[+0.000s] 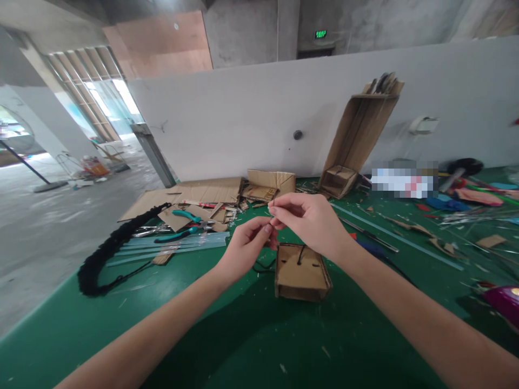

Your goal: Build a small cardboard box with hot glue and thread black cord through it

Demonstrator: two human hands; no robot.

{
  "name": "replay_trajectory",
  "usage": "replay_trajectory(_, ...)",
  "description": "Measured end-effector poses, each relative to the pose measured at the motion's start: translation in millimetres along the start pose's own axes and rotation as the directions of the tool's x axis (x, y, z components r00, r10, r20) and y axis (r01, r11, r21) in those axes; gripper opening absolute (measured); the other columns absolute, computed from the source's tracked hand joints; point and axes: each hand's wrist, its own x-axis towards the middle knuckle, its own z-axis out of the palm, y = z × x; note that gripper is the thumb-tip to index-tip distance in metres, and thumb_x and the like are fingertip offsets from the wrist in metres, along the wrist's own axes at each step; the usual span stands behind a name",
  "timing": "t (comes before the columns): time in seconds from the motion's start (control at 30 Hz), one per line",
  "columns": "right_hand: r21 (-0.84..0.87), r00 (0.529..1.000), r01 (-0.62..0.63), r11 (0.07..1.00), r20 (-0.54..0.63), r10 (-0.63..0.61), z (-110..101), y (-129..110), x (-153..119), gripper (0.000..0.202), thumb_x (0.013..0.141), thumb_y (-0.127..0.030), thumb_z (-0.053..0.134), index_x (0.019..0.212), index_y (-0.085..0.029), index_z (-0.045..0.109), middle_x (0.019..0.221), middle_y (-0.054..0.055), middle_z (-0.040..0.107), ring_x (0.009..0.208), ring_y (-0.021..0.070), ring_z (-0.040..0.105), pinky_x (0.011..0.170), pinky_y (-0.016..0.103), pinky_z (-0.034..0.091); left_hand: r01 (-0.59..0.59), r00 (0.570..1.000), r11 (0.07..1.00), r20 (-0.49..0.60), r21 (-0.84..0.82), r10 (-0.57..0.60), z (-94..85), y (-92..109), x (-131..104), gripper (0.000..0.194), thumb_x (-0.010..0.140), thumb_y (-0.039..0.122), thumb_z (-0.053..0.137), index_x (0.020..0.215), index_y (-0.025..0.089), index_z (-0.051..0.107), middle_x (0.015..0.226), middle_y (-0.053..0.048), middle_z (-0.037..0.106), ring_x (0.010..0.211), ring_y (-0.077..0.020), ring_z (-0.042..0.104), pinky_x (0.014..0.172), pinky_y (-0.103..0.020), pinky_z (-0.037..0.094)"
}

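Note:
My left hand (247, 246) and my right hand (306, 219) meet above the table, thumbs and fingers pinched close together. Between their fingertips a thin dark cord (273, 202) shows only in part. Just below stands a small open cardboard box (302, 273) with slits in its top face. A black cord (300, 255) comes out of a hole in that face, and a loop of black cord (263, 266) lies at the box's left side. Whether these are all one cord is hidden by the hands.
Teal-handled pliers (178, 233), pale blue strips (170, 246) and a fuzzy black strand (95, 259) lie left on the green table (194, 351). Cardboard scraps (214, 192) sit behind. A tall cardboard piece (357, 129) leans against the white partition (243, 119). Clutter and a purple object (503, 302) lie right.

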Motion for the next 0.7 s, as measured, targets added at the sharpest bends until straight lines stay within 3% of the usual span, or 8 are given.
replay_trajectory(0.13,-0.047,1.000,0.004,0.999,0.008,-0.004,-0.4,-0.7,0.1,0.012,0.081,-0.028,0.059,0.080,-0.018,0.067,0.071,0.001,0.069,0.064,0.0147,0.068,0.061,0.028,0.055,-0.053,0.997,0.988,0.060,0.143,0.045,-6.1,5.2,1.4,0.021,0.087,0.032,0.052,0.087,0.014,0.062,0.075,-0.002,0.060,0.071,-0.0120,0.057,0.068,-0.024,0.048)
replay_trajectory(0.27,0.012,1.000,0.000,1.000,0.022,0.000,-0.5,-3.8,0.2,0.013,0.081,-0.029,0.060,0.078,-0.018,0.065,0.068,0.001,0.067,0.064,0.0144,0.068,0.060,0.027,0.056,-0.122,0.991,0.946,0.095,0.300,0.098,-12.9,15.1,3.2,0.019,0.087,0.027,0.053,0.088,0.013,0.065,0.080,-0.004,0.065,0.075,-0.0134,0.058,0.069,-0.024,0.047)
replay_trajectory(0.4,0.129,1.000,0.029,0.991,-0.014,-0.027,1.9,-7.4,-1.6,0.011,0.080,-0.029,0.062,0.076,-0.018,0.064,0.069,0.000,0.066,0.063,0.0131,0.067,0.062,0.027,0.057,-0.144,0.989,0.949,0.067,0.282,0.130,-17.6,23.9,4.1,0.023,0.085,0.027,0.057,0.103,0.014,0.063,0.090,-0.006,0.069,0.080,-0.0151,0.063,0.072,-0.027,0.051)
replay_trajectory(0.53,0.219,0.999,0.031,0.975,-0.032,-0.024,7.8,-8.1,-4.4,0.013,0.080,-0.030,0.062,0.076,-0.019,0.062,0.068,0.000,0.066,0.064,0.0128,0.066,0.063,0.028,0.058,-0.183,0.983,0.944,0.020,0.275,0.185,-19.5,31.2,2.8,0.016,0.085,0.027,0.057,0.094,0.014,0.061,0.084,-0.006,0.067,0.074,-0.0140,0.063,0.069,-0.028,0.053)
replay_trajectory(0.63,0.154,1.000,0.022,0.988,-0.013,-0.020,8.7,-6.0,-3.9,0.014,0.081,-0.031,0.060,0.074,-0.019,0.061,0.077,0.001,0.067,0.068,0.0131,0.065,0.059,0.027,0.056,-0.200,0.979,0.901,0.040,0.384,0.200,-21.6,32.8,2.4,0.010,0.087,0.024,0.053,0.082,0.016,0.057,0.073,-0.001,0.060,0.063,-0.0103,0.056,0.057,-0.022,0.046)
replay_trajectory(0.7,0.038,0.998,-0.001,0.999,0.060,-0.002,2.2,-3.5,-1.9,0.015,0.083,-0.033,0.056,0.079,-0.020,0.063,0.084,0.003,0.069,0.073,0.0145,0.064,0.058,0.027,0.055,-0.207,0.977,0.847,0.061,0.490,0.203,-25.1,29.7,4.0,0.011,0.087,0.022,0.051,0.078,0.016,0.053,0.069,0.001,0.054,0.059,-0.0090,0.048,0.053,-0.021,0.038)
